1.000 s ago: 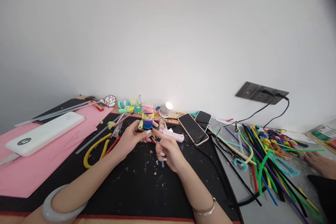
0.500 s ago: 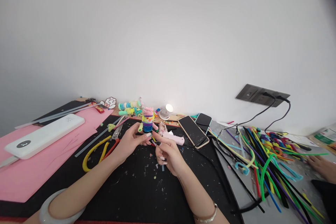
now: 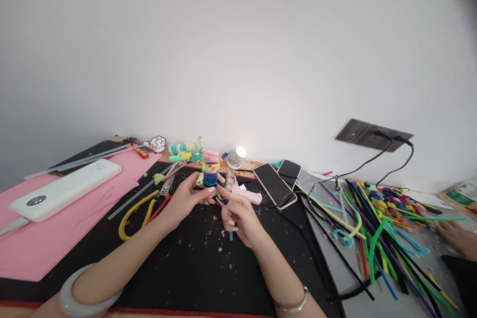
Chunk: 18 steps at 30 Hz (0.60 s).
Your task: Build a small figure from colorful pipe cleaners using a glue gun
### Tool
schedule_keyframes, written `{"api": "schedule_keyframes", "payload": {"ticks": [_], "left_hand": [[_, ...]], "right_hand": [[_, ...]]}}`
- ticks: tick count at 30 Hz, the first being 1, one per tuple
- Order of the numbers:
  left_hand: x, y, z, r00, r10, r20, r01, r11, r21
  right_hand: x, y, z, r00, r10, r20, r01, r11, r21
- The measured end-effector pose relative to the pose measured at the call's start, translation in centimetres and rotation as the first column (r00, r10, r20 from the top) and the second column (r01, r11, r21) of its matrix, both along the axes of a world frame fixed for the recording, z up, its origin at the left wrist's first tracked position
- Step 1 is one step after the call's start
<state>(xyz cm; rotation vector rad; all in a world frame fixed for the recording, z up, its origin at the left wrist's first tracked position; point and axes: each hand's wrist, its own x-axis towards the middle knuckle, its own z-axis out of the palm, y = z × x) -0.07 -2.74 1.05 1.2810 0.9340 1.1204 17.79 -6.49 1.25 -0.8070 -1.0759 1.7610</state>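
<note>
A small pipe-cleaner figure (image 3: 210, 168) with pink, yellow, purple and blue bands stands upright between my hands. My left hand (image 3: 190, 196) is closed around its lower end, thumb in front. My right hand (image 3: 238, 214) has its index finger reaching to the base of the figure, its other fingers curled; whether something small is pinched there is hidden. Just behind the right hand lies a pale pink glue gun (image 3: 244, 194). Left of my left hand are scissors (image 3: 137, 211) with yellow and red handles.
Two phones (image 3: 275, 186) lie right of the glue gun, near a lit white paper cup (image 3: 237, 158). Many loose pipe cleaners (image 3: 376, 238) cover the right side, near another person's hand (image 3: 456, 238). A white power bank (image 3: 67, 190) rests on pink sheets (image 3: 74, 238). Cables run to a wall socket (image 3: 372, 135).
The view has shifted slightly. My hands keep nearly the same hold on the figure, with only a small move of the fingers at its base.
</note>
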Motion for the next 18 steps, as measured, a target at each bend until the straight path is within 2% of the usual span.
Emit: {"api": "schedule_keyframes", "payload": {"ticks": [9,18], "left_hand": [[0.22,-0.14,0.41,1.000,0.022,0.000,-0.022,1.000,0.000],[0.04,-0.06,-0.15,1.000,-0.003,0.019,0.003,1.000,0.010]], "right_hand": [[-0.04,-0.07,0.14,1.000,0.007,0.003,-0.007,1.000,-0.006],[-0.01,-0.09,0.09,1.000,0.007,0.007,-0.007,1.000,0.003]]}}
